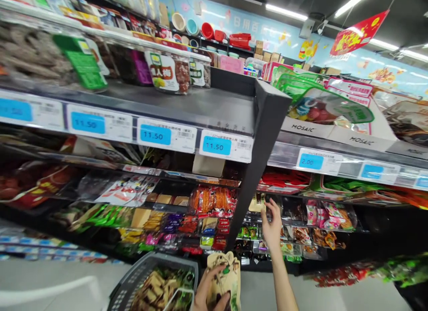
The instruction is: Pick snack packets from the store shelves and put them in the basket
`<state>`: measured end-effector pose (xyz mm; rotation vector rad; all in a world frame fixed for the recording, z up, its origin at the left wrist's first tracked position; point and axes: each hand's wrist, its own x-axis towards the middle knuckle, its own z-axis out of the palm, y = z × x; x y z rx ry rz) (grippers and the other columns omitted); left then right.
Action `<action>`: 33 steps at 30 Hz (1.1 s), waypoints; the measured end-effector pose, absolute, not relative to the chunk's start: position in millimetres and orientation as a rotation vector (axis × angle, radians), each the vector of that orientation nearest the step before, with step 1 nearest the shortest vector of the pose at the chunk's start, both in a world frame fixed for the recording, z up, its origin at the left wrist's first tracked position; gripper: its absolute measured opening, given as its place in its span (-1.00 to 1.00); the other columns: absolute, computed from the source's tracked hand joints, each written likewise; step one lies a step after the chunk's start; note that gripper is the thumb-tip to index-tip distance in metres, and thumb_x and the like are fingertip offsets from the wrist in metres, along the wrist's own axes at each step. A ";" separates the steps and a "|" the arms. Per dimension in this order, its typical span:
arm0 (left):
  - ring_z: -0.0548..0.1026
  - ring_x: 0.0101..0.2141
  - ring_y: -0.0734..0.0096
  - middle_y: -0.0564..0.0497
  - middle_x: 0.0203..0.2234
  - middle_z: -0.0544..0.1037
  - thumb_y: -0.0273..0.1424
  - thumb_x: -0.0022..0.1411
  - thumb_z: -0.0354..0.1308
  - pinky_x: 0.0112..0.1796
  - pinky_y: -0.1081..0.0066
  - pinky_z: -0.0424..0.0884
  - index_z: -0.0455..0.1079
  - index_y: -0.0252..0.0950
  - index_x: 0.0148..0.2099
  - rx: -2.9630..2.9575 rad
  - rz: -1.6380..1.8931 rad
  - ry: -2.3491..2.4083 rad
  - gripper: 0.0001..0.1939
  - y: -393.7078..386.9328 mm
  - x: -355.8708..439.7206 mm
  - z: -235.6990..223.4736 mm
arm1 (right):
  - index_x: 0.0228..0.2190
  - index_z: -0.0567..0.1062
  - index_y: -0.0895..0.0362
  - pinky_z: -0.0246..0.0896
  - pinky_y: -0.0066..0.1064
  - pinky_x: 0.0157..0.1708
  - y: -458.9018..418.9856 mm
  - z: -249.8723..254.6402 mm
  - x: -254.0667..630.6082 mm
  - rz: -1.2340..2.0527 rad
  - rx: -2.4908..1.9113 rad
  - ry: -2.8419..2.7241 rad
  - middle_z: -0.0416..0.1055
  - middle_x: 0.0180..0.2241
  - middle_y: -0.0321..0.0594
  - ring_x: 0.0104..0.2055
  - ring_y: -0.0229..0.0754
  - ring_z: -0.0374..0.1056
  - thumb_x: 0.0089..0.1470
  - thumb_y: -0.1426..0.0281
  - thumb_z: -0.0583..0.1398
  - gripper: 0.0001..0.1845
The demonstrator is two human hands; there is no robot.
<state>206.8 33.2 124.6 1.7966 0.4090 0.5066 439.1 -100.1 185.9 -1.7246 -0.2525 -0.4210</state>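
Note:
My left hand (211, 288) is closed around a tan snack pouch (224, 275) with green print, at the lower middle, beside the basket. Farther forward, my right hand (272, 222) reaches to the lower shelves just right of the black shelf post. Its thumb and fingers are pinched at the edge of a small beige packet (256, 203); the far fingertips are partly hidden. Left of my left hand is a grey shopping basket (121, 289) holding many small tan and dark green packets.
A black shelf post (264, 124) divides the shelves. Plastic jars (170, 72) stand on the upper left shelf, above price tags (167, 135). White display boxes (334, 132) hold bagged sweets at right. Bins of wrapped snacks (214, 202) line the lower shelves.

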 end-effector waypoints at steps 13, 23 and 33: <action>0.56 0.00 0.01 -0.24 0.14 0.46 -0.23 0.04 0.37 -0.03 0.16 0.53 0.21 -0.24 0.23 1.336 0.537 0.557 -0.25 46.8 223.0 148.0 | -0.56 0.39 0.14 -0.05 -0.49 -0.52 -88.5 136.1 289.9 0.427 -1.740 -0.481 0.17 -0.62 -0.42 -0.53 -0.32 0.06 0.15 0.14 0.24 -0.60; 0.63 -0.26 0.15 -0.11 -0.25 0.67 -0.18 -0.03 0.42 -0.22 0.28 0.56 0.45 -0.32 -0.07 1.204 0.447 0.618 -0.49 46.7 206.3 157.6 | -0.56 0.53 0.13 0.07 -0.44 -0.50 -92.0 162.6 299.6 0.395 -1.736 -0.618 0.34 -0.62 -0.33 -0.54 -0.28 0.17 0.18 0.23 0.21 -0.66; 0.60 -0.08 0.14 -0.07 -0.24 0.68 -0.19 -0.05 0.45 0.06 0.12 0.46 0.51 -0.27 -0.10 1.074 0.439 0.652 -0.53 36.7 203.5 142.9 | -0.46 0.58 0.10 0.07 -0.46 -0.56 -105.0 161.7 304.3 0.445 -1.459 -0.171 0.41 -0.55 -0.30 -0.54 -0.27 0.23 0.01 0.15 0.36 -0.73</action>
